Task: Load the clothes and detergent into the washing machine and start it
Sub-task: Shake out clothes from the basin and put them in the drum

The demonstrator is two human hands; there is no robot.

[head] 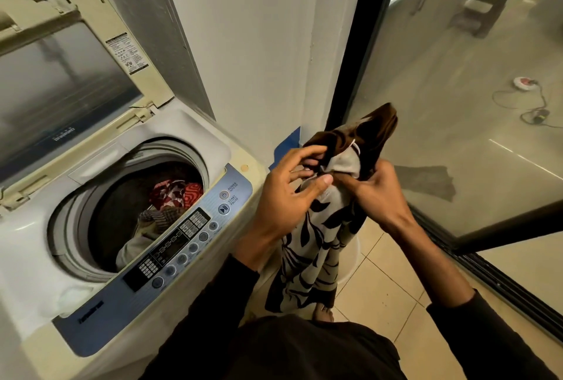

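Note:
A top-loading washing machine [213,148] stands at the left with its lid [61,74] raised. Inside the drum [128,215] lie a red patterned cloth [176,193] and other crumpled clothes. To the right of the machine I hold up a beige garment with a dark leaf print [316,245]; it hangs down toward the floor. My left hand [289,193] pinches its upper edge with fingers curled. My right hand [377,190] grips the bunched top from the other side. The control panel [179,245] faces me.
A white wall corner [274,59] rises behind the garment. A dark-framed glass sliding door [457,105] fills the right side, its track [493,276] running along the tiled floor [396,297]. A white round bucket rim [353,257] shows behind the hanging garment.

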